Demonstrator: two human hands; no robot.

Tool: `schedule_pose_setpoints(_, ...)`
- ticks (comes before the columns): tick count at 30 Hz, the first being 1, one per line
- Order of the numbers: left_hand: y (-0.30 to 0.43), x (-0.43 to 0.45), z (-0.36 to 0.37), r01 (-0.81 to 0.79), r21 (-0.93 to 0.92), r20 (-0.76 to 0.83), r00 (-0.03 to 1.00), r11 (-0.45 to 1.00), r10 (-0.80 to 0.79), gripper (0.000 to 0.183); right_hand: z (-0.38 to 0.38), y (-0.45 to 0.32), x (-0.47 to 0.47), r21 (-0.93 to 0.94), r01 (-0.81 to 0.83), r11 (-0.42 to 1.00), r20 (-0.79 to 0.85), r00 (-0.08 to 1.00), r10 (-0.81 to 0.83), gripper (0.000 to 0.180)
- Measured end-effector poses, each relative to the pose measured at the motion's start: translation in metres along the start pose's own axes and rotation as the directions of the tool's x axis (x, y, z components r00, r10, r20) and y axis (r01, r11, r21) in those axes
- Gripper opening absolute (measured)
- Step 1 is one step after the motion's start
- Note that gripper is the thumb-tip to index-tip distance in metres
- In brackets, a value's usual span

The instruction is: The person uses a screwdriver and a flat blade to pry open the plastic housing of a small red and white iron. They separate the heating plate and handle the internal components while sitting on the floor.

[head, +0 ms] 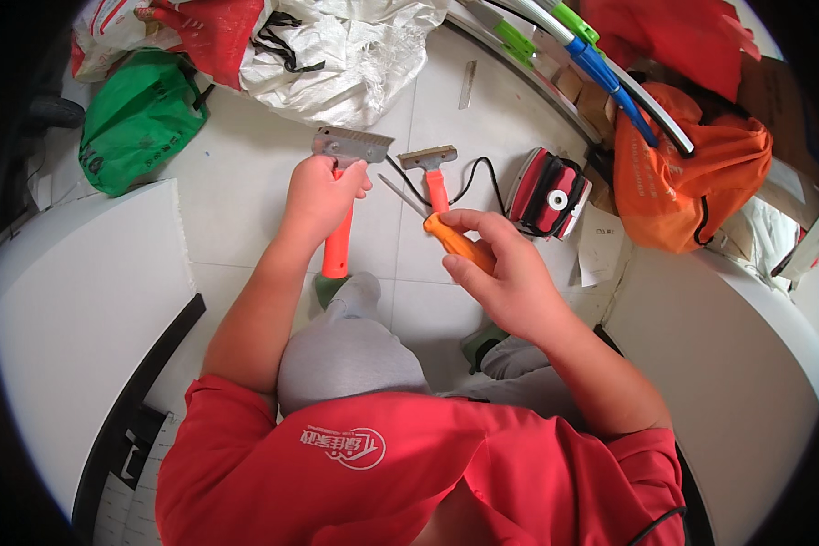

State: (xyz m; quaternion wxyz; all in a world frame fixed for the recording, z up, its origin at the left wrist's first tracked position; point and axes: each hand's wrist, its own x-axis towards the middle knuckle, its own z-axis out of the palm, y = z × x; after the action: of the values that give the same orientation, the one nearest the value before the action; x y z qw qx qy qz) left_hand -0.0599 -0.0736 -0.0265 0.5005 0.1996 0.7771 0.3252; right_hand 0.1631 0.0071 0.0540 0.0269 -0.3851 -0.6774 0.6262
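My left hand point(324, 198) grips a scraper point(338, 239) with an orange handle, just below its metal head. The wide metal head, with a blade clamp and screws, points away from me. In my right hand point(508, 273) is a screwdriver point(461, 246), held by its orange handle. Its bare shaft slants up and left toward the scraper head, apart from it. Beyond the screwdriver a second orange-handled scraper point(433, 174) lies on the floor, its handle's lower end hidden behind my right hand and the screwdriver.
A red and black pouch point(549, 194) with a cord lies right of the second scraper. A loose blade strip point(468, 85) rests on the tiles. White sacks point(341, 61), a green bag point(143, 123), an orange bag point(689, 177) and several poles point(600, 68) surround the floor. White walls point(102, 286) flank me.
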Motion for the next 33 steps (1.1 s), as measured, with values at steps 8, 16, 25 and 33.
schedule_pose_setpoints(8,0.002,-0.008,0.001,0.014,0.001,0.154,0.988,1.0,-0.014,0.025,0.005,-0.008,-0.003,-0.416,0.194,0.888,-0.063,0.969,-0.241,0.037)
schedule_pose_setpoints(16,0.011,-0.012,0.002,-0.003,0.023,0.182,0.983,1.0,-0.001,0.027,0.002,-0.002,-0.001,-0.613,0.259,0.747,-0.045,0.932,-0.36,0.039)
schedule_pose_setpoints(25,0.014,-0.017,0.005,-0.026,0.025,0.154,0.988,0.999,0.022,0.027,0.003,-0.004,-0.004,-0.842,0.385,0.379,0.163,0.85,-0.501,0.037)
schedule_pose_setpoints(33,0.002,-0.02,0.008,-0.193,0.15,0.119,0.977,0.97,0.176,0.026,0.006,0.0,-0.007,-0.622,0.165,0.766,-0.032,0.971,-0.235,0.035)
